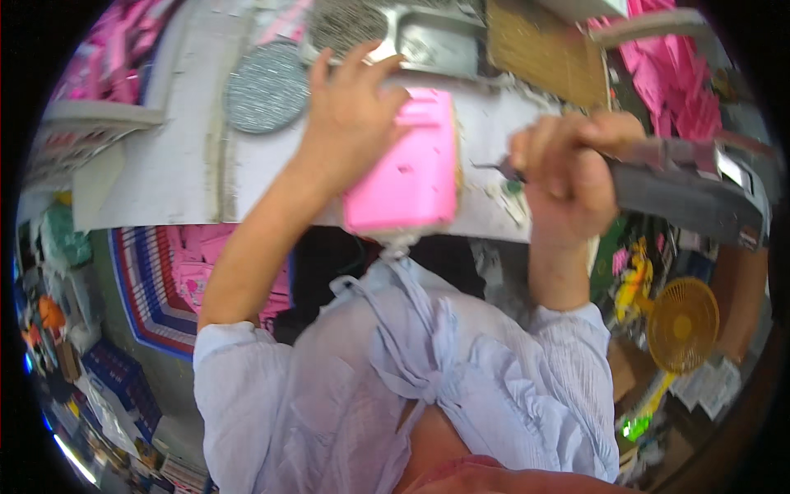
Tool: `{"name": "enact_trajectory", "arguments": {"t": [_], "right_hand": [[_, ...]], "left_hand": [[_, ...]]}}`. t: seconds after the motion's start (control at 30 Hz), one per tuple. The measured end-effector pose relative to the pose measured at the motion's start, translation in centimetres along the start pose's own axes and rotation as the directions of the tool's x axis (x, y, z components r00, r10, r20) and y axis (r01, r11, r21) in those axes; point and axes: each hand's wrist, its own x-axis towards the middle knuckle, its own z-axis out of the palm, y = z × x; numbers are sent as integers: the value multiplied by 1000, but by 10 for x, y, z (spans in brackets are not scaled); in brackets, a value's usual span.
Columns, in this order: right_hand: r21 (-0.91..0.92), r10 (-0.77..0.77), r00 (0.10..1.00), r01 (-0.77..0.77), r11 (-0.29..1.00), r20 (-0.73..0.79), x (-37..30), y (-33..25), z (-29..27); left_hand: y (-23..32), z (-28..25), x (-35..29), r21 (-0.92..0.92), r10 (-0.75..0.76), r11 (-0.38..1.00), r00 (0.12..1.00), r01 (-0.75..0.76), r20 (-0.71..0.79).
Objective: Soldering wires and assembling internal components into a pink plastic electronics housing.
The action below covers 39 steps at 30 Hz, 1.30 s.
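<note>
A pink plastic part (403,177) with slots near its far end lies at the table's near edge, on a pale-edged support. My left hand (354,107) is over its far left corner, fingers spread, the thumb side at the part's edge. Its fingertips reach to the rim of a metal tray (395,37) holding many small metal pieces, apparently screws. To the right of the part, my right hand (572,169) is wrapped round a dark power screwdriver (683,193). The thin bit points left toward the pink part, apart from it.
A round grey dish (267,86) of silvery pieces sits left of my left hand. A brown board (547,49) lies at the back right. Below the table's left side is a blue-and-white basket (148,305) of pink parts. A yellow fan (683,325) stands at lower right.
</note>
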Motion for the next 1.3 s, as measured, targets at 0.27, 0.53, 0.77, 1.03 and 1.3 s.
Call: {"name": "enact_trajectory", "arguments": {"t": [0.27, 0.53, 0.77, 1.03, 1.3], "right_hand": [[36, -5, 1000, 6, 999, -27, 20, -19, -27], [13, 73, 995, -72, 997, -75, 35, 12, -12], [7, 81, 994, -81, 997, -67, 33, 21, -21], [109, 89, 995, -93, 990, 46, 44, 21, -3], [-41, 135, 987, -139, 989, -86, 39, 13, -23]], "left_hand": [[-64, -84, -362, -405, -898, 346, 174, 846, -403], [-45, 44, -606, -375, -586, -713, -797, 592, -144], [-76, -133, -189, -310, -736, 653, 676, 691, -44], [-375, -196, 58, 799, -710, 253, 666, 546, -230], [-373, -221, 120, 774, -956, 65, 260, 630, -132]]}}
